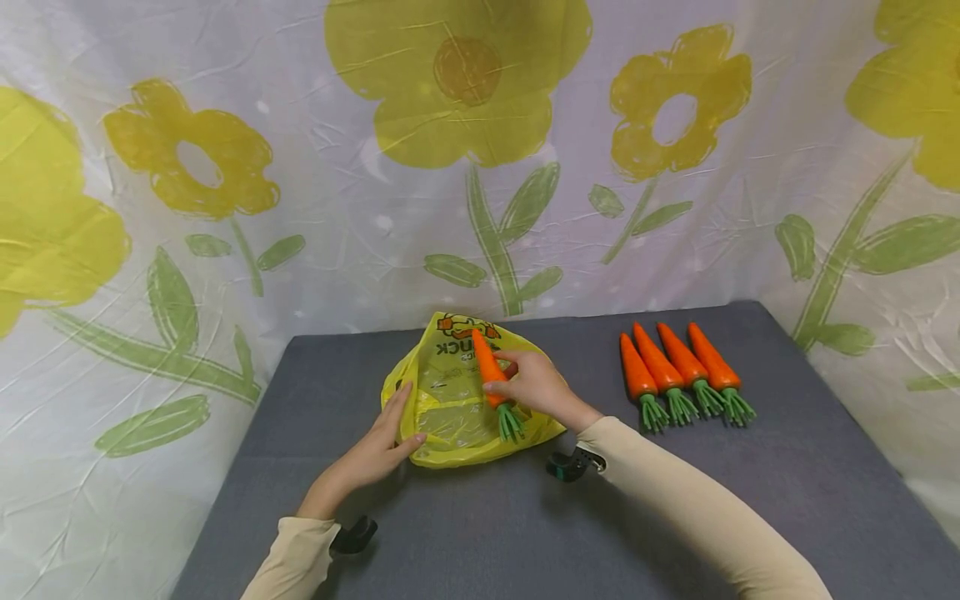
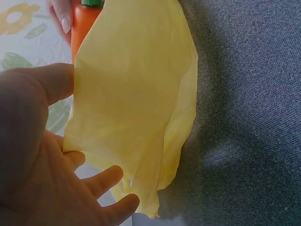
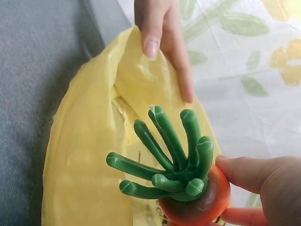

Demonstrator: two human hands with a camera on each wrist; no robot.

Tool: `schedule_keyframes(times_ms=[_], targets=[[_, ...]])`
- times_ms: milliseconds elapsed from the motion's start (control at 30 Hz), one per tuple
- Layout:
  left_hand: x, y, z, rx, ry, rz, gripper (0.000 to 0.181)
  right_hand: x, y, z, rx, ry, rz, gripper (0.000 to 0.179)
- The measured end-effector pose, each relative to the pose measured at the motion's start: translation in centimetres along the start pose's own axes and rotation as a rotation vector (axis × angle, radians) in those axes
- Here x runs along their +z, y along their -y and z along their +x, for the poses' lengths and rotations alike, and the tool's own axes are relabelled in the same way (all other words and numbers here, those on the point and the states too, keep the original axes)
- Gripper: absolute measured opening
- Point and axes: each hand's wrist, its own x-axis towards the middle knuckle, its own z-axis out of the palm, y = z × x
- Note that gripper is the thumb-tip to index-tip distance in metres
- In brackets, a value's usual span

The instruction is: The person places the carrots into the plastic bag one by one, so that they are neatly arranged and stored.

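Note:
In the head view a yellow plastic bag lies mouth open, with dark printing on its far side. My left hand is at the bag's left rim, thumb and fingers spread wide apart along it. Over the mouth, my right hand pinches a carrot between thumb and fingers, its orange tip pointing away and its green stem end toward me. The right wrist view shows the stalks up close, with the bag behind them. From the left wrist, the bag's yellow wall hides most of the carrot.
Several more carrots lie side by side on the right of the dark grey table, stalks toward me. A pale cloth with yellow flowers hangs behind the table. Dark bands are worn at both wrists.

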Motion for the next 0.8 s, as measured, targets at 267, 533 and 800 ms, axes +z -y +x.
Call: schedule_keyframes(times_ms=[267, 533, 800], targets=[[0.1, 0.0, 0.1, 0.009, 0.003, 0.008, 0.089, 1.1, 0.7, 0.6, -0.025, 0.032, -0.013, 0.064], [0.2, -0.1, 0.0, 0.004, 0.010, -0.002, 0.089, 2.0, 1.1, 1.2, -0.032, 0.048, 0.009, 0.063], [0.3, -0.1, 0.2, -0.005, 0.012, -0.005, 0.090, 2.9, 1.6, 2.1, -0.010, 0.074, 0.035, 0.062]])
